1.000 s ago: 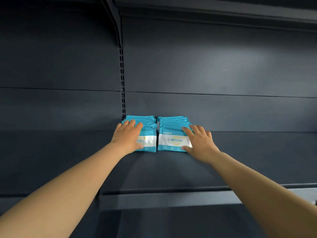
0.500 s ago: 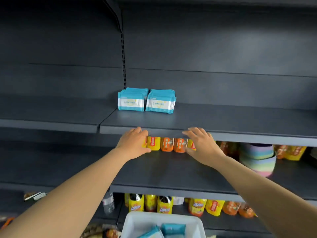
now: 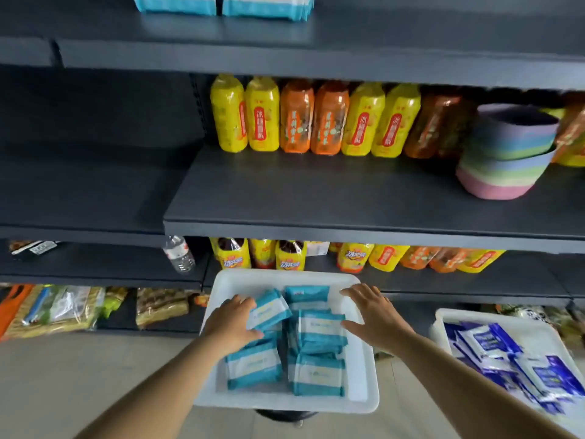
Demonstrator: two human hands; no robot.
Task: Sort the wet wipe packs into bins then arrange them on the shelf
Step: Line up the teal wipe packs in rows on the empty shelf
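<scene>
- Reaching into the white bin (image 3: pixel 364 369) in the lower middle of the frame is the step in hand as we read it: grabbing more teal wet wipe packs (image 3: pixel 319 327) for the shelf.
- Left of the bin, our left hand (image 3: pixel 232 324) has its fingers curled over one tilted teal pack (image 3: pixel 269 310), thumb tucked under its lower edge, so we'd call that a grip, or very nearly one.
- To do this well, we'd say take a small square-edged stack rather than singles, and lift straight up so the loose ones don't slide around.
- Centre: the bin holds a jumble of teal packs, some flat, some leaning on each other.
- Just right of them, our right hand (image 3: pixel 376 318) is spread wide with relaxed fingers, hovering over the bin's right side, holding nothing; can't tell if it touches the rim.
- Top of the frame: two teal stacks (image 3: pixel 221 4) already sit side by side on the upper shelf (image 3: pixel 316 55).
- Lower right corner: a second white bin (image 3: pixel 443 321) with dark blue packs (image 3: pixel 493 346) piled loosely, untouched.
</scene>
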